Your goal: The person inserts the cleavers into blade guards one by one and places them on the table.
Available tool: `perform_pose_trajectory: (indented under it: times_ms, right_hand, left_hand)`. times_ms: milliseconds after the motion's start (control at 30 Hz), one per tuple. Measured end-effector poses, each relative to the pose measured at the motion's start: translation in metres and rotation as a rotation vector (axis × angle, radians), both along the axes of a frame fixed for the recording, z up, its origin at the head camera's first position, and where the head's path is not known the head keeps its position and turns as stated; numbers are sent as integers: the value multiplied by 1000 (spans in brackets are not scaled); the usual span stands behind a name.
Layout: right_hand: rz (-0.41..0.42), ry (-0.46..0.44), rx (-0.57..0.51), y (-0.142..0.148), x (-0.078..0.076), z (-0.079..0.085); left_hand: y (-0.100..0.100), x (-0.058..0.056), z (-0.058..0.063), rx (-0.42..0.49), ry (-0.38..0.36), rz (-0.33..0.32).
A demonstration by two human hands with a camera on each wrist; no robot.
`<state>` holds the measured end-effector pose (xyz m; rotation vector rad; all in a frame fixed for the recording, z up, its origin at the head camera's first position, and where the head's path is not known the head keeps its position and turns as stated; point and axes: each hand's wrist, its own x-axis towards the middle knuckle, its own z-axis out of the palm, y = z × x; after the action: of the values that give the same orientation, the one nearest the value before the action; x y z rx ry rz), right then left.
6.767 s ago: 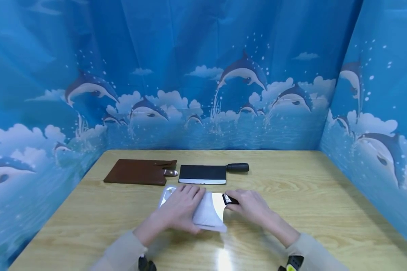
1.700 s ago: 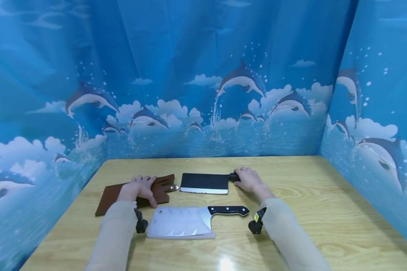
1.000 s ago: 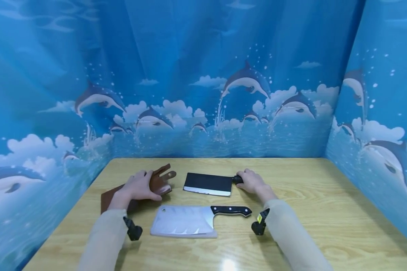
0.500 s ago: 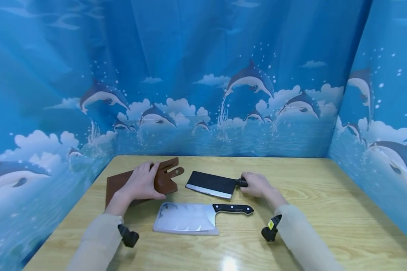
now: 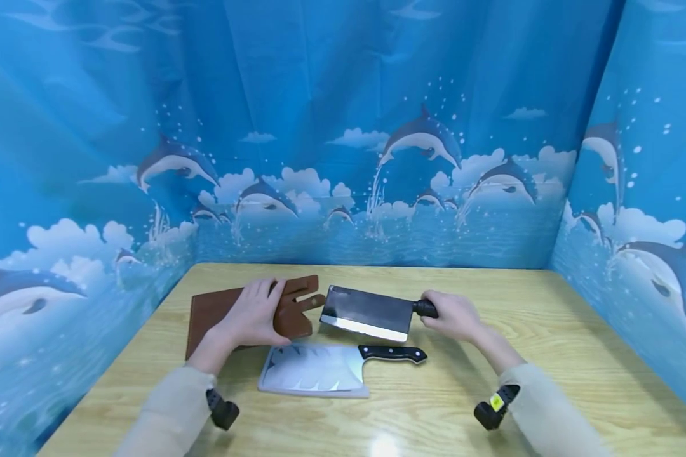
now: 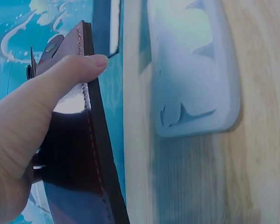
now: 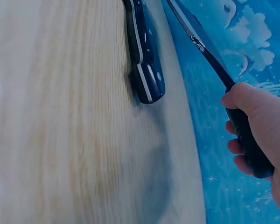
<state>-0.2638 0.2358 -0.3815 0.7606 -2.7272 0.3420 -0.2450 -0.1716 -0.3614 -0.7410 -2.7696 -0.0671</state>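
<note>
My left hand [image 5: 251, 314] grips a brown leather knife sheath [image 5: 214, 311] by its long edges. In the left wrist view the sheath [image 6: 70, 144] stands on edge, with the thumb over its stitched rim. Its open end, with a snap strap, faces right. My right hand [image 5: 451, 314] has its fingers curled round the black handle of a dark-bladed cleaver [image 5: 368, 312]. This cleaver is raised and slightly tilted, its bright edge toward me, its blade tip close to the sheath's strap. In the right wrist view, the handle [image 7: 249, 144] lies inside the curled fingers.
A second cleaver with a riveted black handle [image 5: 391, 353] lies nearer me on the wooden table [image 5: 434, 419], its blade in a translucent white cover [image 5: 314, 371]. A blue dolphin-print curtain [image 5: 343, 127] surrounds the table at the back and sides.
Earlier both hands were on the white-covered cleaver, which now lies alone. Since then the left hand has lifted the sheath and turned its mouth rightward; the right hand has raised the dark cleaver.
</note>
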Motion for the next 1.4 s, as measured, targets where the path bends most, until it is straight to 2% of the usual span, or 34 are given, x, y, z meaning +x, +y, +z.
perform_pose_trajectory:
  times_ms: [200,400,567,900,1133,1400]
  right_hand:
    - [8,47,-4,7,17,10]
    - [22,102,-21,9,29,19]
    - [40,96,-19,9,34,24]
    - [104,77,33,3,38,19]
    - [126,60,28,-2,39,17]
    - [178,94,4,-12,37,18]
  left_hand:
    - [10,2,-5,-7,-24,-7]
    - [16,4,-6,-27,-22,-60]
    - [22,6,-5,-51,-26,-77]
    - [33,8,-7,-95,42,-173]
    - [41,8,-9,-119,42,-198]
    - [50,12,-4,-137,71,-235]
